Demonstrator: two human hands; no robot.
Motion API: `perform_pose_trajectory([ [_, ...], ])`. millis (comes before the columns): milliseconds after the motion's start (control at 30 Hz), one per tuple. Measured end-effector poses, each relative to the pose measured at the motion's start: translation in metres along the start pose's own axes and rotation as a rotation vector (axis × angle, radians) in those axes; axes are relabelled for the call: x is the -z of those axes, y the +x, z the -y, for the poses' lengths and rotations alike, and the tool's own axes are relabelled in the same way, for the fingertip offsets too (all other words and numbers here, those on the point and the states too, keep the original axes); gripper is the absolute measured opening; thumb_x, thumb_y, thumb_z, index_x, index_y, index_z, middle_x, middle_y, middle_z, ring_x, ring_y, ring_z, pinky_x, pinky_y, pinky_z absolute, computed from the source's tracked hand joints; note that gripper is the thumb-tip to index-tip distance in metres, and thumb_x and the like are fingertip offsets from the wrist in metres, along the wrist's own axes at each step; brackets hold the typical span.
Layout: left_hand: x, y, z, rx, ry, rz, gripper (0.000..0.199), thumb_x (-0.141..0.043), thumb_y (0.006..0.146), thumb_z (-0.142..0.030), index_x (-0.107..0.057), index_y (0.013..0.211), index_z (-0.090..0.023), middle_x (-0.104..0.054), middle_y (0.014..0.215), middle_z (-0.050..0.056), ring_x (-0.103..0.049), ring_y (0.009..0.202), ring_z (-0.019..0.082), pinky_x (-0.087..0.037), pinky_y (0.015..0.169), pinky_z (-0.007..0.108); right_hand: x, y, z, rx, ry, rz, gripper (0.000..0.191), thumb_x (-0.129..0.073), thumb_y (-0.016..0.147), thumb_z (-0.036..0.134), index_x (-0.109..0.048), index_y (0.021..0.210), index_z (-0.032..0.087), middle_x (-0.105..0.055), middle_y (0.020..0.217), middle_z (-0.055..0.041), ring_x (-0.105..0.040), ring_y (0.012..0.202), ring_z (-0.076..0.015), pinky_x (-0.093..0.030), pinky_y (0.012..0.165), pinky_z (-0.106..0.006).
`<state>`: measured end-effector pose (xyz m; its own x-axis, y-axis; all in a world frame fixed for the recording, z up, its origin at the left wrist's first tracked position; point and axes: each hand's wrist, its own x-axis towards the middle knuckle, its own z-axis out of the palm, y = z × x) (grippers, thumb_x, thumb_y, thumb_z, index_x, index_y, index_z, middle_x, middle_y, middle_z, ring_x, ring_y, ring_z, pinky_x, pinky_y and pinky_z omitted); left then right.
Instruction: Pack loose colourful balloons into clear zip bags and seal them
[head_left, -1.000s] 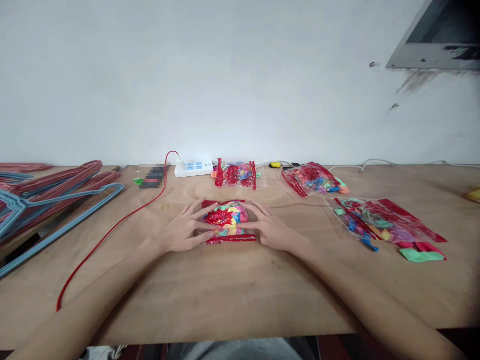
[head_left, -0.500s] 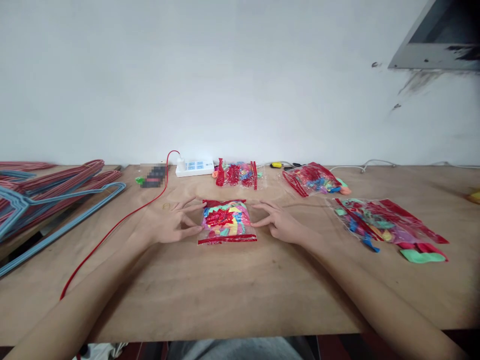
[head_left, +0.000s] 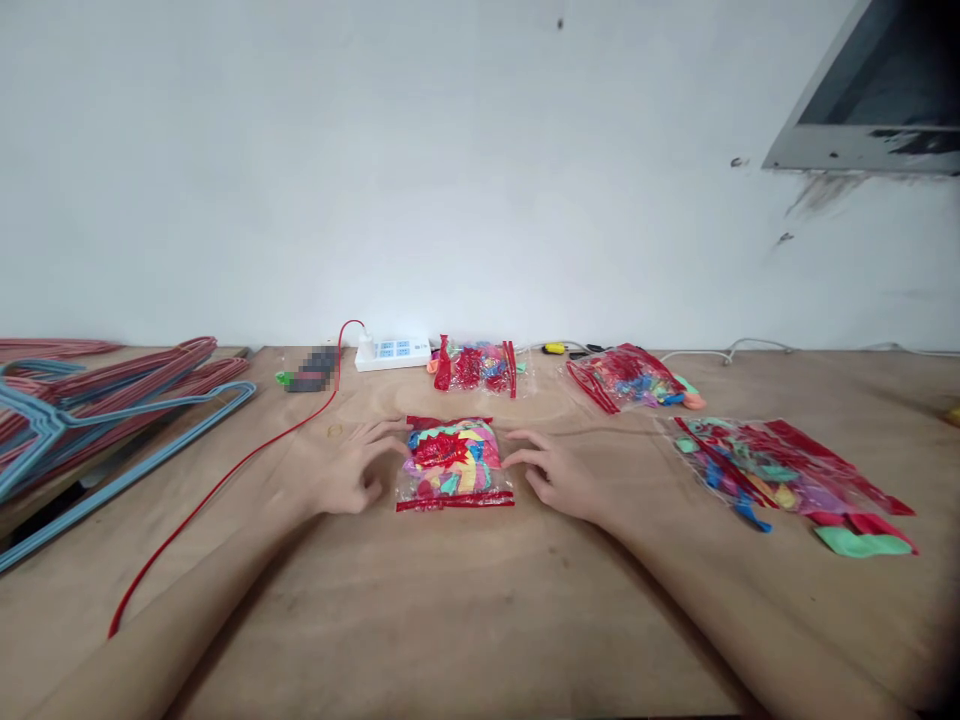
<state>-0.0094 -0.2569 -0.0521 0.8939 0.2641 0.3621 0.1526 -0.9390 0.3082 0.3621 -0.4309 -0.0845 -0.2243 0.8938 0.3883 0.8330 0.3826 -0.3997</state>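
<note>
A clear bag of balloons (head_left: 450, 462) with red printed bands lies flat on the wooden table (head_left: 465, 620), straight in front of me. Its multicoloured balloons show through the plastic. On its left side is my left hand (head_left: 351, 468), fingers curved and apart, the fingertips close to the bag's edge. My right hand (head_left: 559, 475) mirrors it on the other side, with an index fingertip at or very near the right edge. Neither hand is closed on the bag.
More balloon bags lie behind (head_left: 480, 368), at back right (head_left: 626, 378) and at right (head_left: 787, 465), some with balloons spilling out. Blue and pink hangers (head_left: 127, 410) are piled at left. A white power strip (head_left: 392, 352) with a red cord (head_left: 247, 458) sits by the wall.
My fingers have curled inward and my hands have drawn slightly back from the bag's sides. The bag lies in the same place; the view has tilted up a little.
</note>
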Motion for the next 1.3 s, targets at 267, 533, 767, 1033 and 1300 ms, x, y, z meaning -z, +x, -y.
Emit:
perform_pose_trajectory([
  [267, -0.001, 0.0, -0.003, -0.078, 0.138, -0.045, 0.078, -0.06, 0.074, -0.004, -0.057, 0.148, -0.028, -0.051, 0.162, 0.01, -0.05, 0.149, 0.034, -0.042, 0.124, 0.056, 0.006, 0.002, 0.009, 0.003, 0.069, -0.133, 0.043, -0.053, 0.085, 0.0, -0.064, 0.118, 0.025, -0.066, 0.137, -0.01, -0.065, 0.125, -0.0285, -0.052, 0.107, -0.048],
  [533, -0.006, 0.004, 0.001, -0.095, 0.189, -0.07, 0.037, -0.06, 0.102, -0.018, -0.07, 0.137, -0.028, -0.066, 0.148, 0.01, -0.06, 0.139, 0.03, -0.049, 0.118, 0.051, 0.008, 0.002, 0.011, 0.025, 0.077, -0.058, 0.046, -0.054, 0.086, 0.001, -0.066, 0.122, 0.026, -0.07, 0.124, -0.008, -0.066, 0.115, -0.0275, -0.052, 0.104, -0.047],
  [767, -0.012, 0.003, 0.004, -0.12, 0.219, -0.085, 0.025, -0.062, 0.108, -0.029, -0.074, 0.13, -0.027, -0.07, 0.145, 0.01, -0.065, 0.133, 0.029, -0.051, 0.111, 0.049, 0.027, -0.003, 0.041, 0.09, 0.299, 0.253, 0.064, -0.072, 0.078, 0.007, -0.069, 0.138, 0.03, -0.049, 0.157, -0.0109, -0.042, 0.154, -0.0351, -0.036, 0.127, -0.058],
  [1033, -0.012, 0.008, -0.008, -0.175, 0.24, -0.152, 0.021, -0.06, 0.108, -0.025, -0.076, 0.12, -0.025, -0.075, 0.133, 0.009, -0.07, 0.124, 0.026, -0.053, 0.107, 0.044, 0.026, -0.002, 0.046, -0.088, 0.382, 0.252, 0.024, -0.073, 0.1, 0.051, -0.085, 0.105, 0.031, -0.043, 0.168, -0.0065, -0.045, 0.154, -0.0356, -0.042, 0.124, -0.053],
  [1300, -0.028, 0.005, -0.019, -0.292, 0.321, -0.332, 0.09, -0.072, 0.098, -0.045, -0.022, 0.171, -0.027, -0.047, 0.166, 0.021, -0.053, 0.148, 0.038, -0.051, 0.116, 0.054, -0.008, 0.015, 0.048, -0.347, 0.514, -0.132, 0.054, -0.057, 0.105, 0.062, -0.064, 0.072, 0.02, -0.066, 0.082, -0.0027, -0.06, 0.081, -0.021, -0.046, 0.074, -0.031],
])
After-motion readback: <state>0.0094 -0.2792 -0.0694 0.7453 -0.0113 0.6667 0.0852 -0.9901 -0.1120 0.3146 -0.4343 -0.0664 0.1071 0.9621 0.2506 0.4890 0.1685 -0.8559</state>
